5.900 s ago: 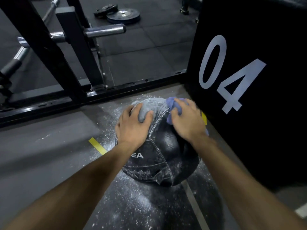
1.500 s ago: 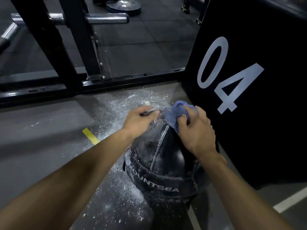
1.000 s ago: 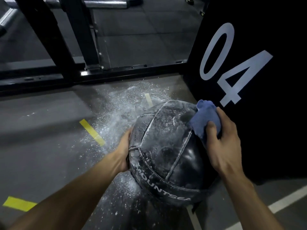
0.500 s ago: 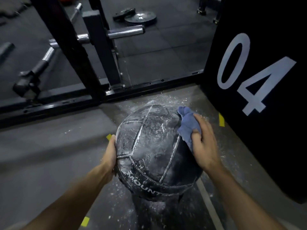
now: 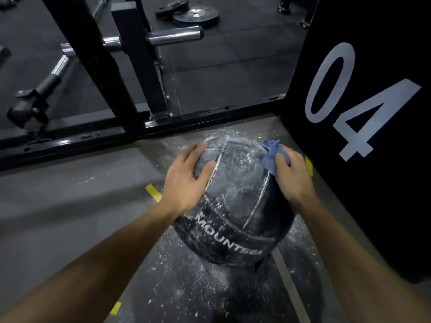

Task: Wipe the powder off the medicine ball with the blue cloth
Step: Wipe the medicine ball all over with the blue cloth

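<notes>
A black medicine ball (image 5: 235,201) lettered MOUNTSEA sits on the floor, its top still dusted with white powder. My left hand (image 5: 186,180) lies spread over the ball's upper left side, thumb across a seam. My right hand (image 5: 291,176) grips the crumpled blue cloth (image 5: 270,155) and presses it against the ball's upper right side. Most of the cloth is hidden under my fingers.
White powder (image 5: 193,273) is scattered on the grey floor around the ball. A large black box marked 04 (image 5: 363,117) stands close on the right. A black rack frame (image 5: 93,136) with steel pegs crosses behind. Weight plates (image 5: 196,16) lie far back.
My left hand moved from the ball's left side up onto its top left. The ball has come down onto the floor. The cloth stays at the upper right.
</notes>
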Available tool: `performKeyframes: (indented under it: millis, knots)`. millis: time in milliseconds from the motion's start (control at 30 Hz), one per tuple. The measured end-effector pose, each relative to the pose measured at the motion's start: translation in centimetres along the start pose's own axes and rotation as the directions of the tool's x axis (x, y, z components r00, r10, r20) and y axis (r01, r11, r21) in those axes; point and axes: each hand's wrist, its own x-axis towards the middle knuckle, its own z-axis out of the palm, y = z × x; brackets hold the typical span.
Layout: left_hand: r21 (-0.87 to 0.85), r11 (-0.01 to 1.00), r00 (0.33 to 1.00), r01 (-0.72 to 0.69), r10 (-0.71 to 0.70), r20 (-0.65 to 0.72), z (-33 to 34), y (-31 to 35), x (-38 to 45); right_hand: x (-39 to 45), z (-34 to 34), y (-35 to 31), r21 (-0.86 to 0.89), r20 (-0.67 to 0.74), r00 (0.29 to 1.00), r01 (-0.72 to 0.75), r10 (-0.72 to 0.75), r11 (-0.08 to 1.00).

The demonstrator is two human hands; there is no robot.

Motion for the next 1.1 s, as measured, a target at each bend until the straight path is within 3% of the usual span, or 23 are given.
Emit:
performKeyframes:
  millis: [200,367,433,567,700,867,967,1100]
  knots:
    - [0.099,0.994,0.996,0.043,-0.050,0.068,0.8,1.9,3.2,-2.7,0.4,-1.6,-0.115,-0.079,0.994,0.069,-0.079,0.991]
    - [0.051,0.998,0.996,0.048,-0.052,0.077,0.6,1.3,4.0,-8.8,2.7,-1.7,-0.288,-0.116,0.947,0.255,-0.298,0.923]
    - [0.053,0.997,0.995,0.053,-0.058,0.087,0.5,1.2,4.5,-11.8,4.3,-1.1,-0.389,-0.056,0.917,0.344,-0.395,0.854]
    - [0.035,0.998,0.994,0.047,-0.050,0.094,0.7,1.2,4.9,-16.1,7.5,1.2,-0.615,0.170,0.779,0.563,-0.603,0.553]
    - [0.003,1.000,0.999,0.003,-0.004,0.040,1.2,0.7,4.2,-14.2,6.9,0.0,-0.615,0.122,0.785,0.540,-0.607,0.575]
    - [0.000,1.000,1.000,-0.022,0.022,0.007,1.6,0.7,3.8,-8.5,5.3,-4.4,-0.544,-0.062,0.934,0.264,-0.352,0.797]
    - [0.018,1.000,1.000,-0.020,0.020,-0.012,1.8,1.0,2.9,-4.0,3.1,-6.7,-0.486,-0.039,0.995,0.058,-0.088,0.872]
    - [0.066,0.996,0.997,-0.063,0.065,-0.042,1.8,1.5,0.4,3.0,0.6,-7.0,-0.265,0.054,0.950,-0.284,0.308,0.922]
